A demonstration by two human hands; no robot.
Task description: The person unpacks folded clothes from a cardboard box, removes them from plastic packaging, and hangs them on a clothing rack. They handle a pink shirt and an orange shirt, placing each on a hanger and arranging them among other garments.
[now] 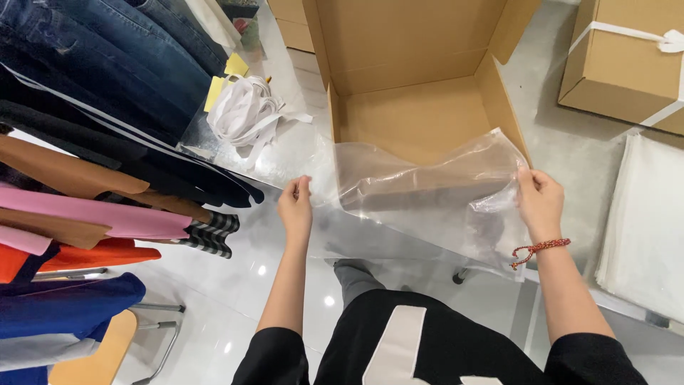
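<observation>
The left hand and right hand each pinch a corner of the clear plastic bag above the open cardboard box. It looks light, soft and slippery.

Open brown cardboard box at centre, clear plastic bag before it — a closed, white-ribboned box stands far right.
</observation>
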